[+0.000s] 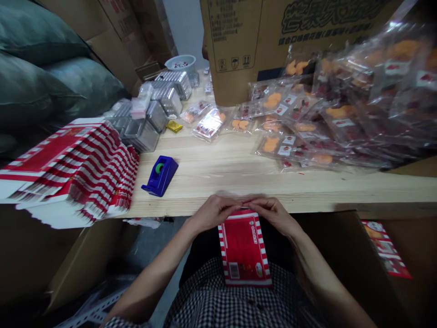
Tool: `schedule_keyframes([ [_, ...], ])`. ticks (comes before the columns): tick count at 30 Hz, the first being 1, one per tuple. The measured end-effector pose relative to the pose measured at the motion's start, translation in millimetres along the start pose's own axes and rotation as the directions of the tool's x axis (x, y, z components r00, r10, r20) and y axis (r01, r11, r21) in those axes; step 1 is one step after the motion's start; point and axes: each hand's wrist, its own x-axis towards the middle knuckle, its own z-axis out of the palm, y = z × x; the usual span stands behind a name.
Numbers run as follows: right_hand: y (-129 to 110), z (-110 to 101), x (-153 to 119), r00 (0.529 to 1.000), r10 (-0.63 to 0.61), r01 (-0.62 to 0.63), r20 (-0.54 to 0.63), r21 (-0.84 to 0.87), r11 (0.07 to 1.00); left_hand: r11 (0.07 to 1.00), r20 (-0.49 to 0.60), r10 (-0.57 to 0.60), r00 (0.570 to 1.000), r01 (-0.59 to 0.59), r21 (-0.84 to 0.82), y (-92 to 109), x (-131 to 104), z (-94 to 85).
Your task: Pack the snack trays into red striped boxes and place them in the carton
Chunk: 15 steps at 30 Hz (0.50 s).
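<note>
Blue tape dispenser, green roll inside, sits on pale wood tabletop. Right of dispenser and nearer the camera: left grip and right grip, bare hands, pinching far end of red carton with white-striped sides; near end over checked shirt. Left of dispenser: stack of striped cartons, overhanging tabletop edge. Behind dispenser: clear plastic cases, yellow packet. Well right of dispenser: heap of clear bags with orange pieces. Far behind dispenser, rightward: large cardboard box.
</note>
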Motion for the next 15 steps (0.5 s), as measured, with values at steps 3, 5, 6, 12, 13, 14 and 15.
schedule_keyframes([
  [3,1,5,2,1.0,0.005,-0.005,0.004,0.055,0.998,0.97,0.035,-0.13,0.991,0.134,-0.204,-5,7,-3.4],
  [5,4,11,3,1.0,0.015,-0.012,-0.021,0.121,0.993,0.907,0.085,-0.178,0.98,0.197,-0.373,-9,12,-2.8],
  [6,5,13,3,0.999,0.012,-0.005,-0.046,0.147,0.989,0.874,0.111,-0.184,0.977,0.214,-0.436,-11,14,-2.4],
  [12,13,19,-11,0.99,0.022,0.006,-0.141,0.197,0.98,0.839,0.191,-0.194,0.962,0.264,-0.476,-6,18,-4.3],
  [13,14,18,-14,0.989,0.064,-0.034,-0.132,0.222,0.974,0.851,0.188,-0.19,0.964,0.257,-0.458,-5,18,-4.2],
  [14,15,17,-16,0.986,0.109,-0.076,-0.123,0.247,0.966,0.864,0.181,-0.187,0.966,0.249,-0.438,-5,17,-3.6],
  [15,16,15,-18,0.982,0.146,-0.111,-0.116,0.261,0.959,0.875,0.172,-0.187,0.967,0.243,-0.418,-5,17,-2.6],
])
